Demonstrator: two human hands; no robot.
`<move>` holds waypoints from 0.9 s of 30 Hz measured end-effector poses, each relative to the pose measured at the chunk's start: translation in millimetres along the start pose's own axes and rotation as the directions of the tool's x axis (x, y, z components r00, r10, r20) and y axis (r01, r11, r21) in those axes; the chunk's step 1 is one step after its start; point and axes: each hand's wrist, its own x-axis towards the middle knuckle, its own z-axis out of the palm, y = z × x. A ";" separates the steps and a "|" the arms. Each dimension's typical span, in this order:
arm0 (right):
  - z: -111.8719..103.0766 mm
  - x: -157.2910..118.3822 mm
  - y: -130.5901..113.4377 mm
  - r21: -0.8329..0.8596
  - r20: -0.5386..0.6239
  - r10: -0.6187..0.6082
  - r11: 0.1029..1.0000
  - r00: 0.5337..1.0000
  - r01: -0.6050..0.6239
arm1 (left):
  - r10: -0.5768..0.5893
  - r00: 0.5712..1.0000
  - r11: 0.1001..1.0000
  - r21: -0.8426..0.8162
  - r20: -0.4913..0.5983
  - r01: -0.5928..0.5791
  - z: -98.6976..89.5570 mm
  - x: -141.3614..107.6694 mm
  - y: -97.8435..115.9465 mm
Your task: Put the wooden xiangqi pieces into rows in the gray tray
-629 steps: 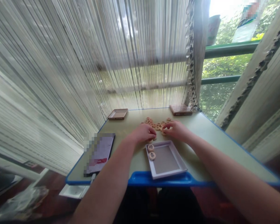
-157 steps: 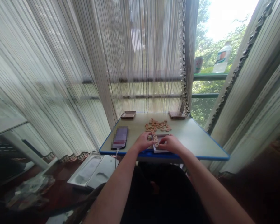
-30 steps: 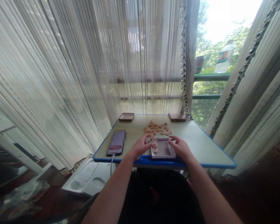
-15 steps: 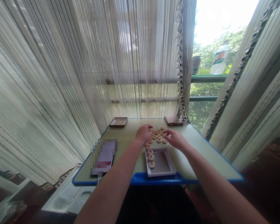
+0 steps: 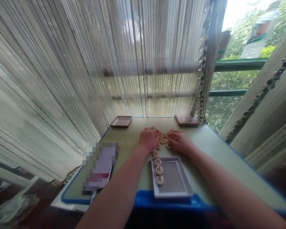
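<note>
A cluster of round wooden Chinese chess pieces (image 5: 163, 141), with red or dark characters, lies loose on the table between my hands. My left hand (image 5: 148, 138) rests at the left side of the cluster, fingers stretched over its edge and fingertips partly hidden. On the other side, my right hand (image 5: 181, 142) lies with its fingers spread against the pieces. Neither hand lifts a piece. Nearer to me is a shallow pale box tray (image 5: 176, 178). Three pieces stand in a column along its left wall, among them a dark-marked chess piece (image 5: 159, 170).
A phone (image 5: 102, 167), partly pixelated, lies on the left of the blue-edged table (image 5: 131, 149). At the far edge are an open shallow lid (image 5: 121, 121) and a flat box (image 5: 187, 121). Striped curtains (image 5: 143, 47) hang behind; a bottle (image 5: 257, 38) stands on the window rail.
Both hands have moved in against the cluster, and my right fingers now touch the pieces. The pieces lie closer together. The camera view has shifted, so the tray appears larger and lower.
</note>
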 end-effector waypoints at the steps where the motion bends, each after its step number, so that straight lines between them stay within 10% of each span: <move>1: -0.9 0.1 -0.7 0.000 0.006 -0.002 1.000 1.000 0.002 | 0.008 1.000 1.000 -0.003 0.013 -0.008 -0.6 -0.1 0.8; 8: -2.3 3.3 1.3 0.017 0.010 0.099 0.995 0.995 -0.099 | 0.168 0.970 0.985 -0.068 0.175 -0.159 0.5 -2.0 1.5; 27: -14.2 -2.4 -8.9 -0.003 0.073 0.072 0.997 0.995 -0.072 | 0.105 0.963 0.994 -0.034 0.247 -0.100 3.7 -0.9 -4.4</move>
